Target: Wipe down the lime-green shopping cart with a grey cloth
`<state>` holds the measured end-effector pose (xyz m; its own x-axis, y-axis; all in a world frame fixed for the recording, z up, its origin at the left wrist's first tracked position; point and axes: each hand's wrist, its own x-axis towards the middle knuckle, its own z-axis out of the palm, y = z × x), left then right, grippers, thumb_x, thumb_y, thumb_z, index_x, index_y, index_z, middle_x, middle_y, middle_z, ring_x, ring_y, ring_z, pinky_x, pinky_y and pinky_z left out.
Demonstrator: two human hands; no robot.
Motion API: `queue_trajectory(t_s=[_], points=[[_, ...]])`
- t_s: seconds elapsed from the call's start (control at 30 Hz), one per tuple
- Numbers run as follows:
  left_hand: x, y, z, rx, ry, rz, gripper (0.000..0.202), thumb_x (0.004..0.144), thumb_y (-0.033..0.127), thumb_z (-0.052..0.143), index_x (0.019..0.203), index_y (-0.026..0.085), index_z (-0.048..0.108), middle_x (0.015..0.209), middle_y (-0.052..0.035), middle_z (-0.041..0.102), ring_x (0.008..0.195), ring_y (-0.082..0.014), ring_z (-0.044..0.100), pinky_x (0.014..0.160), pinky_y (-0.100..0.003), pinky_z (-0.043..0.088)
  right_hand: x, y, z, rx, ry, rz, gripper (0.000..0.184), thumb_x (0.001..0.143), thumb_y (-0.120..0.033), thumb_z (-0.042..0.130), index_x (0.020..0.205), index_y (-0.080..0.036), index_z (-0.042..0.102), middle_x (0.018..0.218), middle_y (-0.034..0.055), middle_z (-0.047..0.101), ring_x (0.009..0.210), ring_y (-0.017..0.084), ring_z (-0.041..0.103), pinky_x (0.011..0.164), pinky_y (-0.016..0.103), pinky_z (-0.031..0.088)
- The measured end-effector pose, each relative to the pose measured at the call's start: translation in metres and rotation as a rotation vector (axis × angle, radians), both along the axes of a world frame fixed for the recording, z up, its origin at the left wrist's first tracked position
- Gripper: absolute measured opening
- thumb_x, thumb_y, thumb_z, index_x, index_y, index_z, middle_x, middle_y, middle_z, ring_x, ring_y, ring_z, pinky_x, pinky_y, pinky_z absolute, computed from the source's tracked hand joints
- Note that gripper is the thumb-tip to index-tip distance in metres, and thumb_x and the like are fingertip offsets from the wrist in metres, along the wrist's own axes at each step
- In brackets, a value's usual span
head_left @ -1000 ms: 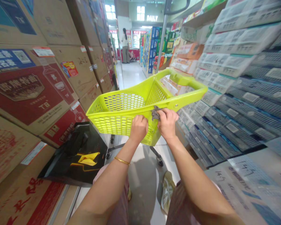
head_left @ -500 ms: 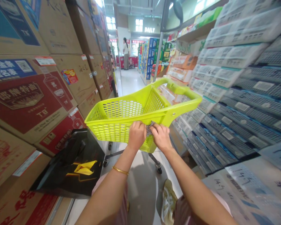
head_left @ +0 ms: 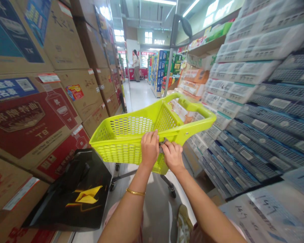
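A lime-green plastic shopping cart [head_left: 119, 148] stands in front of me, its perforated basket turned sideways and its handle to the right. My left hand [head_left: 150, 150] is closed against the basket's near side, fingertips up at the rim. Just right of it, my right hand [head_left: 172, 155] has curled fingers closed on a small crumpled grey cloth [head_left: 162, 147], pressed to the cart's wall below the handle. The cloth is mostly hidden between the two hands. Whether the left fingers also hold some of it cannot be seen.
Stacked cartons [head_left: 17, 111] line the left side, with a black bag [head_left: 91, 175] on the floor by them. Wrapped packs [head_left: 245, 128] are piled on the right. A grey pole [head_left: 169, 72] rises behind the cart. A person [head_left: 136, 65] stands far down the aisle.
My view has tilted up slightly, so the cart and bag sit lower. The left hand's fingers have straightened somewhat toward the basket rim. The right hand stays at the grey cloth.
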<state>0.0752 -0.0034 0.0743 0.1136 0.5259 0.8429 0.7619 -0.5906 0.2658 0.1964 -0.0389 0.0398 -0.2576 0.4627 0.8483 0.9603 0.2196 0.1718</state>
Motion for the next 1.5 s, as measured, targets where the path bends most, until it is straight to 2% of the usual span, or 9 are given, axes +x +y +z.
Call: queue_trajectory(t_s=[0.17, 0.37, 0.5, 0.9, 0.97, 1.1, 1.2, 1.33, 1.5], points=[[0.000, 0.005, 0.002, -0.070, -0.004, -0.014, 0.032, 0.093, 0.025, 0.033, 0.109, 0.014, 0.059, 0.098, -0.0092, 0.063, 0.094, -0.0210, 0.053, 0.088, -0.035, 0.039, 0.002, -0.003, -0.010, -0.085, -0.067, 0.057, 0.021, 0.082, -0.013, 0.050, 0.096, -0.021, 0.063, 0.099, 0.0059, 0.061, 0.096, 0.018, 0.043, 0.082, 0.031, 0.028], [0.004, 0.003, 0.006, -0.133, -0.025, 0.006, 0.030, 0.094, 0.027, 0.032, 0.101, 0.018, 0.060, 0.090, -0.0063, 0.063, 0.087, -0.0196, 0.051, 0.081, -0.033, 0.036, 0.010, 0.008, 0.021, 0.219, 0.169, -0.026, 0.022, 0.082, -0.015, 0.047, 0.094, -0.024, 0.063, 0.097, 0.0044, 0.057, 0.096, 0.017, 0.043, 0.085, 0.031, 0.031], [0.006, 0.002, 0.008, -0.164, -0.027, 0.012, 0.032, 0.095, 0.030, 0.030, 0.093, 0.019, 0.060, 0.086, -0.0051, 0.061, 0.084, -0.0188, 0.050, 0.078, -0.032, 0.034, 0.007, 0.013, 0.032, 0.269, 0.208, -0.053, 0.022, 0.080, -0.017, 0.048, 0.094, -0.024, 0.063, 0.097, 0.0045, 0.055, 0.097, 0.017, 0.045, 0.086, 0.032, 0.034], [0.002, 0.005, 0.008, -0.148, -0.087, -0.086, 0.029, 0.095, 0.028, 0.031, 0.089, 0.019, 0.058, 0.084, -0.0042, 0.060, 0.082, -0.0178, 0.048, 0.076, -0.032, 0.033, 0.001, 0.009, -0.013, 0.097, 0.006, -0.010, 0.024, 0.082, -0.011, 0.047, 0.093, -0.022, 0.065, 0.094, 0.0051, 0.061, 0.095, 0.017, 0.046, 0.084, 0.032, 0.031], [0.002, 0.005, 0.008, -0.156, -0.093, -0.094, 0.028, 0.094, 0.028, 0.032, 0.088, 0.019, 0.058, 0.083, -0.0039, 0.060, 0.082, -0.0180, 0.048, 0.076, -0.032, 0.032, 0.003, 0.008, -0.009, 0.121, 0.020, -0.012, 0.023, 0.082, -0.011, 0.048, 0.093, -0.023, 0.065, 0.094, 0.0047, 0.060, 0.094, 0.017, 0.046, 0.083, 0.031, 0.032], [0.003, 0.002, 0.008, -0.178, -0.107, -0.121, 0.024, 0.092, 0.024, 0.035, 0.085, 0.020, 0.058, 0.081, -0.0036, 0.058, 0.080, -0.0185, 0.048, 0.074, -0.032, 0.033, 0.004, 0.010, 0.017, 0.315, 0.136, -0.024, 0.018, 0.081, -0.014, 0.051, 0.088, -0.025, 0.064, 0.093, 0.0031, 0.057, 0.093, 0.016, 0.046, 0.082, 0.030, 0.034], [0.003, 0.000, 0.010, -0.193, -0.121, -0.142, 0.018, 0.087, 0.015, 0.040, 0.081, 0.019, 0.057, 0.077, -0.0036, 0.057, 0.080, -0.0191, 0.048, 0.072, -0.032, 0.033, 0.001, 0.011, 0.032, 0.327, 0.169, -0.069, 0.018, 0.081, -0.015, 0.051, 0.089, -0.025, 0.063, 0.095, 0.0032, 0.057, 0.094, 0.016, 0.046, 0.083, 0.030, 0.034], [0.002, 0.001, 0.011, -0.198, -0.122, -0.170, 0.018, 0.080, 0.009, 0.041, 0.075, 0.019, 0.055, 0.077, -0.0044, 0.056, 0.079, -0.0196, 0.048, 0.071, -0.033, 0.034, -0.006, 0.009, 0.032, 0.244, 0.129, -0.106, 0.021, 0.083, -0.016, 0.048, 0.092, -0.025, 0.065, 0.094, 0.0043, 0.059, 0.093, 0.016, 0.045, 0.084, 0.031, 0.032], [-0.005, 0.006, 0.013, -0.210, -0.107, -0.226, 0.017, 0.085, 0.020, 0.042, 0.083, 0.020, 0.058, 0.083, -0.0048, 0.061, 0.083, -0.0201, 0.051, 0.076, -0.034, 0.036, -0.008, 0.001, 0.025, 0.184, 0.047, -0.088, 0.024, 0.085, -0.017, 0.046, 0.095, -0.026, 0.066, 0.095, 0.0039, 0.061, 0.092, 0.016, 0.044, 0.084, 0.030, 0.030]])
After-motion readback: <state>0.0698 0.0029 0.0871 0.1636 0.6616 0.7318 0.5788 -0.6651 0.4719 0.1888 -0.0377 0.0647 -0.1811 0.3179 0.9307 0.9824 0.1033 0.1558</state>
